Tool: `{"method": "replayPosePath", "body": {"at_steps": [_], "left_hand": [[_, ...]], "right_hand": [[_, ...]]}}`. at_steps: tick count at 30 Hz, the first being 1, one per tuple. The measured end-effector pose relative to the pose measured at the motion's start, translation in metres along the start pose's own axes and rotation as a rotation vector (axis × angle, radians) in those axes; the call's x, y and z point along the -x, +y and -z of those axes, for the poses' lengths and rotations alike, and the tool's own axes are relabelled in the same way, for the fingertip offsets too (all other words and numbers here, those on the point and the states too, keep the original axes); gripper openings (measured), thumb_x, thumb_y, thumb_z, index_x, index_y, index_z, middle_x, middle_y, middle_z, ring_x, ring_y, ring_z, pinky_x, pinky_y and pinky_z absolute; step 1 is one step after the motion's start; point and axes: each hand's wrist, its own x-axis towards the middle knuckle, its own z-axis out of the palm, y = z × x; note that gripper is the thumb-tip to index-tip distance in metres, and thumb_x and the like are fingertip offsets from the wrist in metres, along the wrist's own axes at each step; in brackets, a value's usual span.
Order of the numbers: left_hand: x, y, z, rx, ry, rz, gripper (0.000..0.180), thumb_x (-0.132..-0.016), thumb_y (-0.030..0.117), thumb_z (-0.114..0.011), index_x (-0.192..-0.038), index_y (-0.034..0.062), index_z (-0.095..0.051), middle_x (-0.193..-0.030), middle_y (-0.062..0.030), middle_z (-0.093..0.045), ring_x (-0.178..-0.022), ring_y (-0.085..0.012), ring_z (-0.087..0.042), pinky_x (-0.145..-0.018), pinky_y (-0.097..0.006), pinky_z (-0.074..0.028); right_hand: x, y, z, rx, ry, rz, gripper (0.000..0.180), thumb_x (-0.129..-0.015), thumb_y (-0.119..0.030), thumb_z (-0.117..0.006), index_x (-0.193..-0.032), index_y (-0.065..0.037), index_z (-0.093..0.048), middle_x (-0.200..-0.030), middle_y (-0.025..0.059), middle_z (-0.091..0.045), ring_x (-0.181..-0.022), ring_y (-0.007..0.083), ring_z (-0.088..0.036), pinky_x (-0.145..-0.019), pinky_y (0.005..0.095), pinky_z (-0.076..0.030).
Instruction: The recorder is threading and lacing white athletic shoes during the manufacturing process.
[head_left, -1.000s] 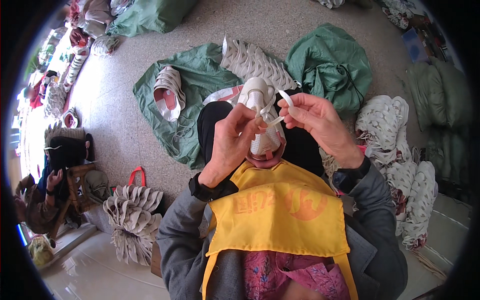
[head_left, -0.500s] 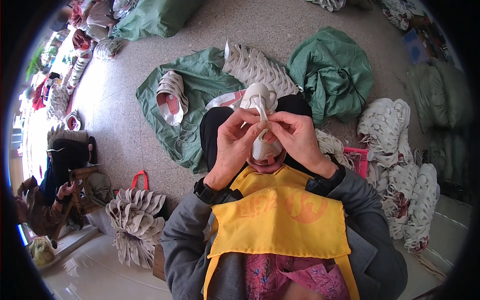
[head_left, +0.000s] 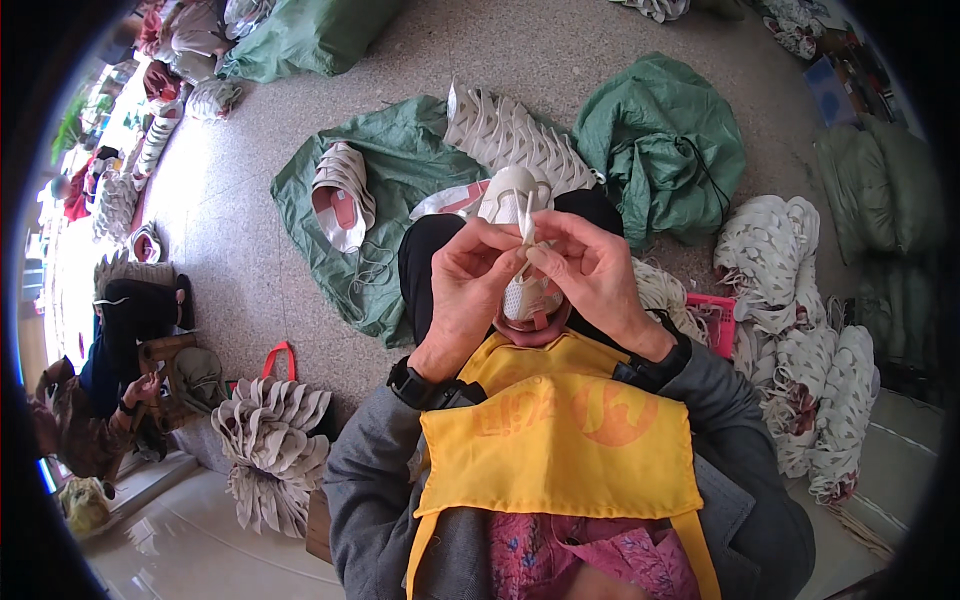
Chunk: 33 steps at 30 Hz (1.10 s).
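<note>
A white shoe upper with a pinkish lining sits between my knees, just beyond the yellow apron. Over its middle my left hand is closed in a pinch, fingertips meeting those of my right hand. Both pinch a flat white shoelace, part of which stands up above the fingers. The fingers hide how the lace runs into the upper. Farther off, a stack of white shoe uppers lies beside a single laced upper on green sacking.
A bunched green sack lies ahead on the right. More stacked uppers and a pink basket are at my right. At my left are another stack and a seated person's hand.
The lace stands more upright above my fingers, and my right fingers have shifted up and across it slightly. At left, the other person's hand has moved a little.
</note>
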Motion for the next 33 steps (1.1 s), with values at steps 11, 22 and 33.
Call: {"method": "replayPosePath", "body": {"at_steps": [11,22,33], "left_hand": [[0.003,-0.005,-0.001,-0.055,0.012,0.019,0.007,-0.093,-0.005,-0.070,-0.097,-0.0008,-0.065,-0.102,-0.0054,-0.070,-0.093,-0.0088,-0.064,-0.086,-0.025,-0.053],[-0.008,-0.014,0.034,-0.980,-0.063,-0.268,0.051,-0.071,0.004,-0.083,-0.118,0.0055,-0.063,-0.114,-0.0075,-0.067,-0.109,-0.0296,-0.056,-0.093,-0.040,-0.049],[-0.025,-0.041,0.049,-1.084,-0.216,-0.342,0.058,-0.072,0.024,-0.087,-0.119,0.0079,-0.057,-0.114,-0.0099,-0.060,-0.119,-0.0346,-0.049,-0.093,-0.049,-0.043]], "right_hand": [[-0.013,0.004,0.004,0.225,0.016,0.254,0.009,-0.092,-0.003,-0.072,-0.096,0.001,-0.065,-0.093,-0.0001,-0.062,-0.080,0.0045,-0.060,-0.068,0.0206,-0.048],[-0.033,-0.028,0.019,0.255,-0.191,0.103,0.008,-0.105,-0.008,-0.054,-0.101,-0.003,-0.049,-0.092,0.0063,-0.073,-0.055,0.0007,-0.045,-0.051,0.0187,-0.039],[-0.042,-0.107,-0.022,0.341,-0.301,0.362,0.008,-0.103,-0.007,-0.055,-0.096,-0.003,-0.053,-0.075,-0.0002,-0.061,-0.058,0.0015,-0.049,-0.050,0.0186,-0.038]]}}
